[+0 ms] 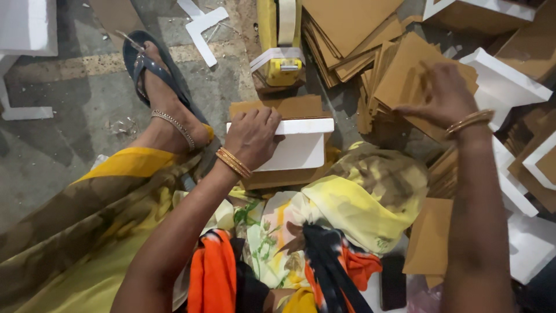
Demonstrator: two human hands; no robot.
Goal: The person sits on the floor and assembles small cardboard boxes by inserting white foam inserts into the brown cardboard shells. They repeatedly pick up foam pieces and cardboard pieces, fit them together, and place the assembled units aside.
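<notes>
Foam block (298,145) white, under left hand (252,136); right hand (443,93) on brown cardboard stack (405,78).

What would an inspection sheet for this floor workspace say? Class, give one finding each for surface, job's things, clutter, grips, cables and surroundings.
Surface: grey concrete floor, dusty, with a faded yellow line.
Job's things: white foam piece lying on a brown card sheet; fanned stack of brown card sheets.
Clutter: white foam offcuts and a yellow tape dispenser on the floor; more foam pieces at the right.
Grips: left hand pressing on the white foam piece; right hand reaching into the card stack, fingers spread.
Cables: nothing seen.
Surroundings: the person's sandalled foot and yellow patterned cloth.
</notes>
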